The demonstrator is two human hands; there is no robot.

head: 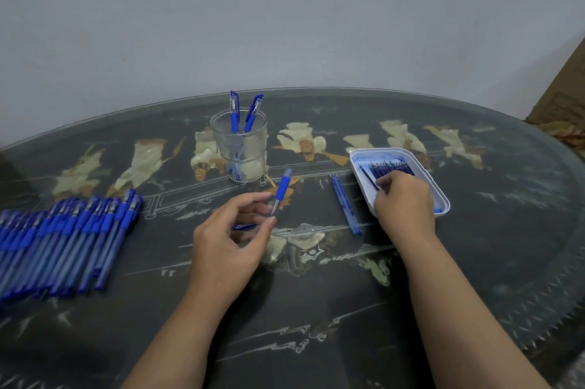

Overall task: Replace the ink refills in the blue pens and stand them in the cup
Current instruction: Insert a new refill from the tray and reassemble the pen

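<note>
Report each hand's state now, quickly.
Left hand: holds the clear pen barrel with blue rubber grip.
Right hand: pinches a thin dark-blue ink refill inside the white plastic tray.

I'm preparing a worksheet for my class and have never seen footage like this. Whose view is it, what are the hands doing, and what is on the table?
One picture, from a camera worn on a person's head, looking down at their bare hands; no machine. The left hand holds a blue pen. The right hand reaches into a white tray and seems to pinch one refill. On the dark table: a row of pens at left, a clear cup holding capped pens, and loose refills beside the tray.
</note>
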